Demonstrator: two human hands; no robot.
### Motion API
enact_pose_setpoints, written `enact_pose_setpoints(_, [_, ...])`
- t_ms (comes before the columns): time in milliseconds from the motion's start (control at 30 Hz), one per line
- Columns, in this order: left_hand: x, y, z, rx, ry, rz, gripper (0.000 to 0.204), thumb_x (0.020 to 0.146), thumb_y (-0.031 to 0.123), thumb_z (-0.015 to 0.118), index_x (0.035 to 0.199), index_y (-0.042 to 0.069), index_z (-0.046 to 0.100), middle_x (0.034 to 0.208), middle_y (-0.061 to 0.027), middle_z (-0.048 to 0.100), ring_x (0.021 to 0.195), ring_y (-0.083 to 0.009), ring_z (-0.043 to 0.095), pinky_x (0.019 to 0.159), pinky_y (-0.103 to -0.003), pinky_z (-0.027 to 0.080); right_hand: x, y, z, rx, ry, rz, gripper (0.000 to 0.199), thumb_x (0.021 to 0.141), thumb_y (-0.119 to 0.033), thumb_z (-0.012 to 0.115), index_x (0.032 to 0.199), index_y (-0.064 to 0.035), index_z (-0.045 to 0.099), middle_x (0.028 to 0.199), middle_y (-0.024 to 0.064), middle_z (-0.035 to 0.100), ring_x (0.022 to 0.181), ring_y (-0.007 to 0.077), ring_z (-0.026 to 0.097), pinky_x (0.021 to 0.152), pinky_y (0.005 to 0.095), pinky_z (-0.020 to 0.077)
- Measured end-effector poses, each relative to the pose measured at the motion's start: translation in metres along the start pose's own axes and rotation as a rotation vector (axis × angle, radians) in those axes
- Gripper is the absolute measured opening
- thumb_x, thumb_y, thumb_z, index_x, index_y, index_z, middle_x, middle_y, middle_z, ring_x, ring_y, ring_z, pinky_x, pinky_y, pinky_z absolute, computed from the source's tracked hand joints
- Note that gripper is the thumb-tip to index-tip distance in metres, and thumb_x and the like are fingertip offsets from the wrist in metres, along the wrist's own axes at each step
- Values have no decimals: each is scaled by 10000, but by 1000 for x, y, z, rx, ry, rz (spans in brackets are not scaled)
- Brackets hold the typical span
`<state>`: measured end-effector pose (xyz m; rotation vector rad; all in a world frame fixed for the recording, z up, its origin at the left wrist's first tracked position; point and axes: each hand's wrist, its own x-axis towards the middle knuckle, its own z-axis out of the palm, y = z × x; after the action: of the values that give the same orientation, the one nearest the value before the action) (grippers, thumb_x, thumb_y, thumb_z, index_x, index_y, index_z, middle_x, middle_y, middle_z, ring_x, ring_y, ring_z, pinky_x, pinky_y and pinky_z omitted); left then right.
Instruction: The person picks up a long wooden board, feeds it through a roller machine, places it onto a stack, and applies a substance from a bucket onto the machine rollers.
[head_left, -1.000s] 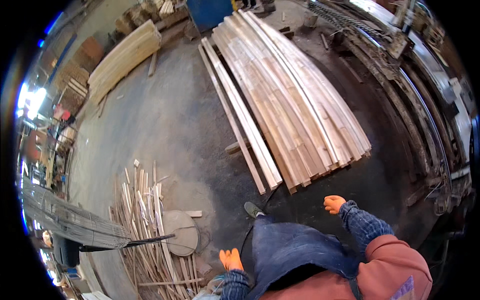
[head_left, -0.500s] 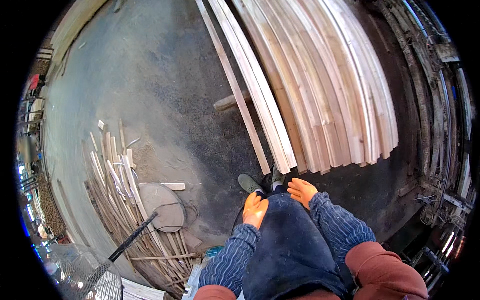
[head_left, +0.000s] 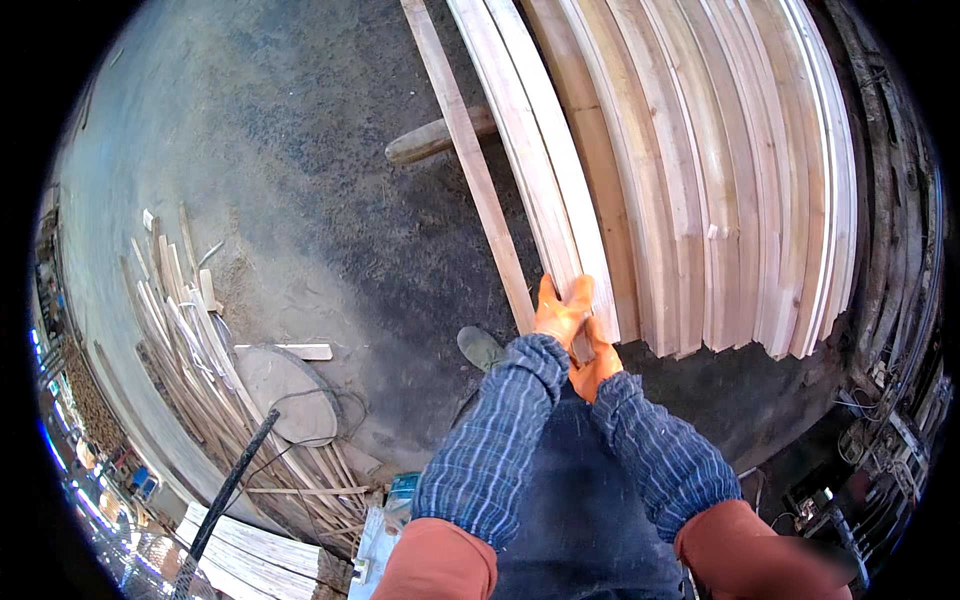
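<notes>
Both my hands wear orange gloves and meet at the near end of a long pale wooden board (head_left: 518, 150). My left hand (head_left: 560, 315) is closed over the board, its fingers and thumb lying across the top. Just nearer to me, my right hand (head_left: 597, 365) is closed on the board's end, partly covering it; its fingers are partly hidden. Another pale board (head_left: 560, 150) lies alongside on the right. To the left, a narrower single strip of wood (head_left: 470, 165) runs apart from them.
A wide stack of boards (head_left: 690, 200) lies to the right. A rounded wooden log (head_left: 430, 142) rests beneath the strip. At the left are a heap of thin offcuts (head_left: 190, 370), a round disc (head_left: 290, 395) and a dark pole (head_left: 225, 500). My shoe (head_left: 480, 348) stands on the floor.
Both hands have reached forward from in front of my apron, come together and taken hold of the board's end. The view has shifted closer to the boards.
</notes>
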<state>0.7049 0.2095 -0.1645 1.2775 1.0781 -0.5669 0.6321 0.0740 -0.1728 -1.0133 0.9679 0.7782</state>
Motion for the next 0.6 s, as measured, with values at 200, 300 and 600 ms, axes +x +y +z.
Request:
enact_pose_setpoints(200, [-26, 22, -1, -247, -8, -75, 1006, 821, 532, 744, 1512, -30, 275, 1310, -205, 584, 1163, -302, 594, 961, -381, 503, -27, -32, 42, 302, -7, 167, 587, 1009, -443, 525, 1473, -104, 405, 1457, 130, 484, 1339, 303, 459, 1100, 496, 404])
enact_pose_setpoints(300, [-42, 37, -11, -320, -32, -59, 941, 835, 476, 757, 1486, -25, 298, 1275, -195, 593, 1112, -285, 608, 920, -375, 520, -51, -43, 61, 319, -36, 143, 574, 982, -363, 611, 1423, -46, 423, 1388, 149, 531, 1286, 300, 512, 1061, 416, 451])
enact_pose_setpoints(600, [-117, 81, -29, -417, -16, 31, 757, 786, 258, 852, 1354, -22, 438, 1171, -143, 636, 1036, -218, 629, 913, -357, 518, -170, -99, 86, -293, -93, 107, 470, 1019, -414, 524, 1293, -32, 531, 1129, 102, 626, 913, 231, 613, 835, 337, 515])
